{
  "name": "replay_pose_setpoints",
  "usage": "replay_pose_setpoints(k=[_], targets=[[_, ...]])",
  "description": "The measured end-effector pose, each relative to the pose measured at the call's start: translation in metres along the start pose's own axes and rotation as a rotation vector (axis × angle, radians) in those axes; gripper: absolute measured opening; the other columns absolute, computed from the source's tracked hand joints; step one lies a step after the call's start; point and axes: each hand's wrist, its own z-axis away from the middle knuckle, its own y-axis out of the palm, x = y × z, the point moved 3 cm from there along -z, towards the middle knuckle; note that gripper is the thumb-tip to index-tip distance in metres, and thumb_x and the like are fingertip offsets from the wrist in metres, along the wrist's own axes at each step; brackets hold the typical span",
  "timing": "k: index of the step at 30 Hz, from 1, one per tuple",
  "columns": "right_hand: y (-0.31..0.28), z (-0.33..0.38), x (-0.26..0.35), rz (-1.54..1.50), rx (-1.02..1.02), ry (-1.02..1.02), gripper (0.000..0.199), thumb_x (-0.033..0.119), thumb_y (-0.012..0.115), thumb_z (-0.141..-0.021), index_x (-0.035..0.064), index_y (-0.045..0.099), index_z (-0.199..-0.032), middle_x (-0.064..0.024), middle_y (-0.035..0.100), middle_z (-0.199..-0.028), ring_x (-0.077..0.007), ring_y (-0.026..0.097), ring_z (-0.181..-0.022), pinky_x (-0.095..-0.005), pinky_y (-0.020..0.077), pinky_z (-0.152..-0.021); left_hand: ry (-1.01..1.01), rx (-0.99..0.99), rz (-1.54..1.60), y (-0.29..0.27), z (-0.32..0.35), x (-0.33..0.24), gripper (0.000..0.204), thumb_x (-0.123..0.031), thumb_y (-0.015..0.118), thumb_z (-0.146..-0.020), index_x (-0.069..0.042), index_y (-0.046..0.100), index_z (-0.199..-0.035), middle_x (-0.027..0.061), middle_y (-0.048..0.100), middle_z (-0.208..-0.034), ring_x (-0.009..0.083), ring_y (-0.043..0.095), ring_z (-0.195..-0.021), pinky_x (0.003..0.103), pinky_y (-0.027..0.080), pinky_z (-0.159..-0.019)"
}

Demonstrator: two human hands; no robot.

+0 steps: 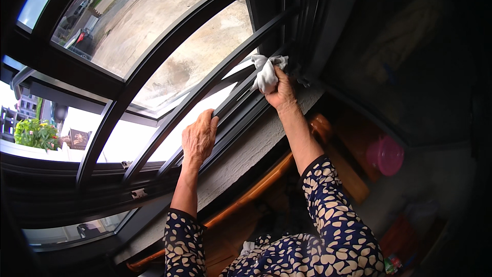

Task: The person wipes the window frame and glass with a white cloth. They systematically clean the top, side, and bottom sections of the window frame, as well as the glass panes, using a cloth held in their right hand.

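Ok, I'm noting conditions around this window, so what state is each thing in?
Bare left hand: fingers curled at a long dark metal window rail; grip partly hidden
Bare right hand: closed on a white fabric cloth
White fabric cloth: bunched, crumpled; dampness unclear
Grey-edged glass window sash: apparently swung outward
Round pink plastic tub: contents not visible
Leafy green plant: in flower

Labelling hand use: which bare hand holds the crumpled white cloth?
The bare right hand grips the crumpled white cloth; the bare left hand, on the dark window frame, has none.
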Motion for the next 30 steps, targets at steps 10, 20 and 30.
replay_pose_setpoints(k=[10, 20, 30], targets=[[0.033, 0.084, -0.072, 0.467, 0.015, 0.114, 0.016, 0.008, 0.068, -0.081, 0.0069, 0.064, -0.096, 0.0022, 0.062, -0.086, -0.0073, 0.059, -0.076, -0.0241, 0.0514, -0.069, 0.189, -0.172, 0.062, -0.010, 0.006, -0.007, 0.030, -0.018, 0.059, -0.087, -0.007, 0.049, -0.114, 0.0146, 0.053, -0.110, 0.0340, 0.053, -0.103, 0.041, 0.045, -0.086], [0.146, 0.061, 0.101, 0.790, 0.057, -0.928, 0.027, 0.015, 0.067, -0.082, 0.0009, 0.060, -0.104, -0.0010, 0.063, -0.094, -0.0103, 0.058, -0.085, -0.0255, 0.0491, -0.074, 0.221, -0.637, -0.303, -0.107, 0.035, -0.038, 0.033, -0.021, 0.058, -0.091, -0.008, 0.051, -0.120, 0.0116, 0.055, -0.115, 0.0277, 0.048, -0.114, 0.041, 0.033, -0.099], [0.188, 0.023, 0.089, 1.822, -0.166, -0.983, 0.040, 0.028, 0.065, -0.076, 0.0037, 0.065, -0.108, -0.0197, 0.059, -0.096, -0.0331, 0.051, -0.098, -0.0403, 0.0428, -0.091, -0.095, -0.224, -0.295, -0.135, 0.023, -0.017, 0.032, -0.031, 0.061, -0.088, -0.005, 0.046, -0.078, 0.0143, 0.055, -0.074, 0.0360, 0.058, -0.069, 0.044, 0.043, -0.060]])
